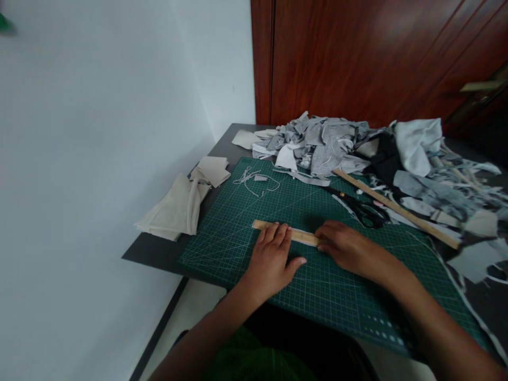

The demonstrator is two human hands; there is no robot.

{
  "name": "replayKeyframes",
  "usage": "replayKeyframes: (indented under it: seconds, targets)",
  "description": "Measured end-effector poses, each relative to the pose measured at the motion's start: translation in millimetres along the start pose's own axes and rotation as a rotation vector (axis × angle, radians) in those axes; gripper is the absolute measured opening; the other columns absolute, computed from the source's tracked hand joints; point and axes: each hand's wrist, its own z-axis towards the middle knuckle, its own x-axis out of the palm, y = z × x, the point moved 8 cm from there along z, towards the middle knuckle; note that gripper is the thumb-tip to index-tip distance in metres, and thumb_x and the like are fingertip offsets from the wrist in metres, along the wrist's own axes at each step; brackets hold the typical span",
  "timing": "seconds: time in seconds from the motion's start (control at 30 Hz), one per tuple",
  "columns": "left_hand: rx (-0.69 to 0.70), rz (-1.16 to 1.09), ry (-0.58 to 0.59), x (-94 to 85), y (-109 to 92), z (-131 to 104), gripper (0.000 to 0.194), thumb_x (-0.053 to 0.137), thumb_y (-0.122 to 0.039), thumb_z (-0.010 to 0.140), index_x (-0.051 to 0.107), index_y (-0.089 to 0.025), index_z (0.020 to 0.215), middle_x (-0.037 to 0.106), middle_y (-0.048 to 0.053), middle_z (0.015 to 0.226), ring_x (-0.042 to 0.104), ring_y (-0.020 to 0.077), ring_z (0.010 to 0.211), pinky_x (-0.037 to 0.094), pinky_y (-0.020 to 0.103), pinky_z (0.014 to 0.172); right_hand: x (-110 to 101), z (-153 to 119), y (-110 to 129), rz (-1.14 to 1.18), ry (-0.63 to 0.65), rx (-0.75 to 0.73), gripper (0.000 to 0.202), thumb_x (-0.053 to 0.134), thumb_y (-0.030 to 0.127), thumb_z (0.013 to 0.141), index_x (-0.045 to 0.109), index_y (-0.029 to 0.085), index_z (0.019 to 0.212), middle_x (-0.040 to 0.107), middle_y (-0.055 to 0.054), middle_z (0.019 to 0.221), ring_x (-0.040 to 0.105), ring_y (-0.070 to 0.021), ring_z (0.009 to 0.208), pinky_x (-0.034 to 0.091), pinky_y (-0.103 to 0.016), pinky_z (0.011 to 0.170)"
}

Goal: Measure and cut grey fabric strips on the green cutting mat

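A short wooden ruler (304, 237) lies on the green cutting mat (222, 254), with a thin light edge of material showing along it. My left hand (273, 256) presses on the ruler's left part, fingers stretched out and thumb apart. At the ruler's right end my right hand (341, 246) has its fingers bent and pressed together around the end; what it grips there is partly hidden. Black scissors (359, 207) rest on the mat beyond my right hand. White threads (254, 180) lie near the mat's far left corner.
Grey, white and black fabric scraps (329, 140) are heaped along the table's back and right. A longer wooden strip (397, 209) slants beside the scissors. Folded cream cloth (174, 209) hangs over the left table edge, by a white wall. A wooden door (349, 58) stands behind.
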Motion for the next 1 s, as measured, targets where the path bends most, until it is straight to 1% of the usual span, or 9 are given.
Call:
replayKeyframes:
  seconds: [0.13,0.37,0.6,0.83,1.0]
  targets:
    - [-0.001,-0.002,0.000,1.1,-0.5,-1.0,0.067,0.053,-0.057,0.100,0.050,-0.010,0.148,0.052,0.018,0.156,0.040,0.0352,0.149,0.031,0.055,0.124,3.7,-0.2,-5.1,0.007,-0.004,-0.005,0.015,0.057,0.013,0.095,0.068,0.021,0.101,0.067,-0.009,0.100,0.066,-0.0251,0.094,0.053,-0.038,0.087]
    - [0.008,-0.010,-0.011,1.6,0.0,-1.9,0.068,0.051,-0.059,0.100,0.050,-0.010,0.148,0.052,0.015,0.156,0.039,0.0344,0.150,0.029,0.054,0.125,5.2,0.2,-5.5,-0.008,0.012,-0.011,0.015,0.054,0.014,0.096,0.067,0.020,0.100,0.066,-0.009,0.098,0.066,-0.0255,0.094,0.053,-0.038,0.085]
    - [-0.005,0.003,-0.011,2.4,-0.6,-3.6,0.070,0.048,-0.060,0.101,0.049,-0.009,0.149,0.051,0.016,0.157,0.037,0.0341,0.151,0.028,0.053,0.125,6.3,0.2,-7.0,-0.004,0.006,-0.001,0.013,0.055,0.016,0.096,0.066,0.021,0.099,0.065,-0.009,0.098,0.065,-0.0250,0.093,0.052,-0.039,0.086]
    - [0.004,0.012,-0.010,2.1,-1.9,-4.2,0.070,0.047,-0.060,0.101,0.049,-0.007,0.149,0.052,0.017,0.155,0.038,0.0346,0.150,0.030,0.054,0.124,7.4,-0.8,-5.1,-0.001,0.024,-0.006,0.014,0.053,0.016,0.098,0.066,0.020,0.101,0.064,-0.009,0.099,0.065,-0.0252,0.093,0.052,-0.038,0.085]
    - [-0.002,-0.023,-0.016,1.4,-0.8,-3.6,0.067,0.051,-0.056,0.101,0.049,-0.010,0.150,0.054,0.017,0.154,0.041,0.0350,0.148,0.032,0.055,0.123,8.6,0.1,-6.1,0.001,0.026,0.002,0.014,0.052,0.015,0.098,0.065,0.019,0.099,0.063,-0.009,0.099,0.065,-0.0248,0.093,0.051,-0.038,0.086]
